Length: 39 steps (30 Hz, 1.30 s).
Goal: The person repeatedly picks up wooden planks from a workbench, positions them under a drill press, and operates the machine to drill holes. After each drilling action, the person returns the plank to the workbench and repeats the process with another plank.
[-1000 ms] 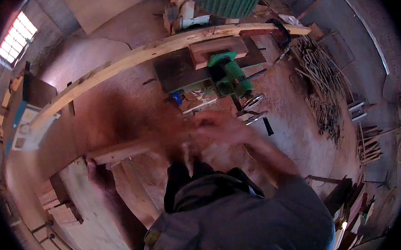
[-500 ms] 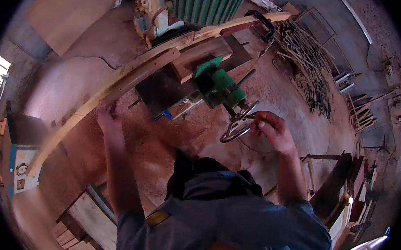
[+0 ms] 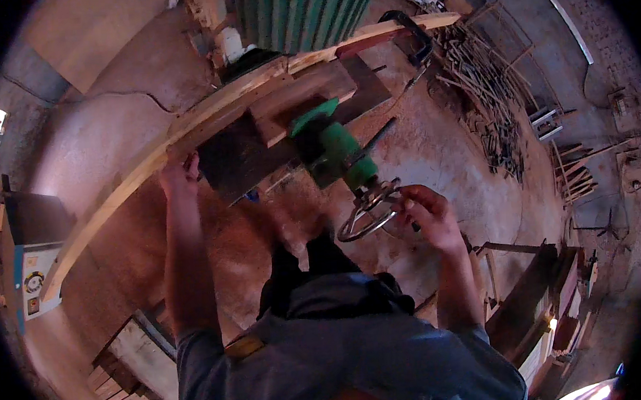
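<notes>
A long pale wooden beam point(image 3: 123, 188) runs across the far side, looking bowed in this wide view. My left hand point(image 3: 179, 178) is at its near edge, fingers curled against the wood and partly hidden. A green vise-like clamp point(image 3: 340, 146) is mounted at a dark metal table point(image 3: 232, 161), with a thick brown wood block point(image 3: 306, 101) between it and the beam. On the clamp's near end sits a shiny metal handwheel point(image 3: 363, 227). My right hand point(image 3: 429, 213) grips the right side of that wheel's rim, thumb and fingers closed.
Beyond the beam stands a green ribbed machine housing point(image 3: 300, 12). A black C-clamp point(image 3: 415, 37) is at the beam's right end. Scrap sticks point(image 3: 488, 99) are piled on the right. A control box with a dial point(image 3: 36, 279) stands left. Stacked boards point(image 3: 536, 304) lie near right.
The view has shifted slightly, and the clamp and table appear farther left. My left hand has moved up against the beam. The handwheel sits at a different angle, with my right hand still on it.
</notes>
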Each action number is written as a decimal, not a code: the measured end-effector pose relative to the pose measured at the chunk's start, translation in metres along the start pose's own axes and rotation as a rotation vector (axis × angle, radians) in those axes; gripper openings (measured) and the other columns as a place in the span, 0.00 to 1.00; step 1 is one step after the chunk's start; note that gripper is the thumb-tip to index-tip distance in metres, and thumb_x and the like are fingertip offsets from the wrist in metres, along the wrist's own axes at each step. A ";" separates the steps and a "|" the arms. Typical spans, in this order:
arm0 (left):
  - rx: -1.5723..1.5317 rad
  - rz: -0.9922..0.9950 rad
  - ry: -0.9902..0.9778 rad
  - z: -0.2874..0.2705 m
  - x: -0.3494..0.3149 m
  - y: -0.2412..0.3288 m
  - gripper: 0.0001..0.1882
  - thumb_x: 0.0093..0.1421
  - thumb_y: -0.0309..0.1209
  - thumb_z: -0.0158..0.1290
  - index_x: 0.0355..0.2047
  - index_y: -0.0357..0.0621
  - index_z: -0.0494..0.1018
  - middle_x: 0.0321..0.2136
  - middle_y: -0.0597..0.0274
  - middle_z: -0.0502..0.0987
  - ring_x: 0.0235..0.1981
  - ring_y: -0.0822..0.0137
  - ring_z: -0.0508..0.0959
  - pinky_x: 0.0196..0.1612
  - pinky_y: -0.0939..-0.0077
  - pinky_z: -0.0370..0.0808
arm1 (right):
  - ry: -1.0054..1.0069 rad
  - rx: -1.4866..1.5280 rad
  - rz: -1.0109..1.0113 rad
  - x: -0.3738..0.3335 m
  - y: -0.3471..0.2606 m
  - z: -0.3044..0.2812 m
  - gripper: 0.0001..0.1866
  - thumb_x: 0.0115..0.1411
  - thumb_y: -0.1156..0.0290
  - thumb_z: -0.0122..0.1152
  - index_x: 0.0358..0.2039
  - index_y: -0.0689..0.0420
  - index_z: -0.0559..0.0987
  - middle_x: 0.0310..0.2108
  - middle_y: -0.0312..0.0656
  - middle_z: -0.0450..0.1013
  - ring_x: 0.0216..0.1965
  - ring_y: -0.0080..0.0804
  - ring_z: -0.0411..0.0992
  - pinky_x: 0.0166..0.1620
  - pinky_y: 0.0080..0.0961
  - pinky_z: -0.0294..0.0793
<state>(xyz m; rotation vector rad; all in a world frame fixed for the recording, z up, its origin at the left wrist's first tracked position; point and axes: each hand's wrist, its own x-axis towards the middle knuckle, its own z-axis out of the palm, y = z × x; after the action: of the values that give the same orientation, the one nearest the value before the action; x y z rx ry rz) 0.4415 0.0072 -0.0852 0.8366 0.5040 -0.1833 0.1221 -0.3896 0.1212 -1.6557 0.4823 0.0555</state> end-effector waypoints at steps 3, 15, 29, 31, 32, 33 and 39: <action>0.195 0.032 0.054 0.046 -0.018 -0.008 0.15 0.60 0.34 0.52 0.46 0.45 0.67 0.36 0.56 0.73 0.33 0.61 0.76 0.33 0.69 0.78 | 0.001 0.046 -0.042 0.016 0.008 -0.023 0.16 0.63 0.70 0.52 0.47 0.68 0.70 0.34 0.41 0.74 0.32 0.24 0.72 0.34 0.21 0.72; 0.513 0.088 0.045 0.113 -0.030 -0.047 0.16 0.58 0.36 0.55 0.42 0.41 0.68 0.28 0.61 0.72 0.24 0.67 0.75 0.25 0.75 0.76 | 0.168 0.248 0.044 0.083 0.020 -0.059 0.16 0.64 0.65 0.50 0.46 0.64 0.70 0.35 0.44 0.74 0.32 0.31 0.73 0.35 0.26 0.73; 0.532 0.082 0.027 0.140 -0.026 -0.066 0.17 0.56 0.37 0.57 0.41 0.40 0.69 0.28 0.62 0.73 0.24 0.70 0.74 0.24 0.77 0.74 | 0.331 0.489 0.042 0.167 0.071 -0.048 0.19 0.63 0.61 0.52 0.48 0.61 0.69 0.42 0.44 0.72 0.39 0.33 0.72 0.40 0.31 0.73; 0.506 0.096 0.016 0.137 -0.027 -0.068 0.18 0.55 0.37 0.58 0.41 0.40 0.69 0.27 0.63 0.73 0.22 0.71 0.74 0.22 0.77 0.73 | 0.285 0.130 -0.070 0.175 0.074 -0.048 0.18 0.62 0.60 0.53 0.46 0.60 0.69 0.41 0.44 0.72 0.38 0.34 0.72 0.41 0.31 0.73; 0.494 0.105 0.014 0.134 -0.027 -0.069 0.18 0.55 0.38 0.58 0.41 0.40 0.69 0.26 0.63 0.73 0.22 0.71 0.74 0.21 0.77 0.73 | 0.221 -0.297 -0.190 0.177 0.072 -0.048 0.18 0.62 0.60 0.53 0.44 0.60 0.70 0.40 0.44 0.72 0.37 0.34 0.71 0.41 0.31 0.72; 0.509 0.118 0.015 0.133 -0.026 -0.071 0.18 0.56 0.38 0.58 0.41 0.40 0.69 0.26 0.63 0.73 0.21 0.71 0.74 0.20 0.77 0.72 | 0.168 -0.203 -0.196 0.182 0.071 -0.048 0.17 0.62 0.59 0.52 0.43 0.60 0.70 0.40 0.43 0.72 0.37 0.33 0.71 0.41 0.30 0.72; 0.547 0.178 0.050 0.137 -0.042 -0.068 0.17 0.57 0.36 0.55 0.42 0.39 0.69 0.26 0.64 0.72 0.19 0.72 0.72 0.18 0.78 0.71 | -0.252 0.724 -0.195 0.176 -0.026 0.007 0.11 0.59 0.62 0.54 0.34 0.56 0.73 0.31 0.40 0.72 0.32 0.37 0.72 0.39 0.33 0.72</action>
<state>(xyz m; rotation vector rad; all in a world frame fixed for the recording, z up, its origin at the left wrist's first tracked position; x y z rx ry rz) 0.4299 -0.1419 -0.0327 1.4175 0.4271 -0.1376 0.2926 -0.4298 0.0899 -0.9581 0.1149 -0.0511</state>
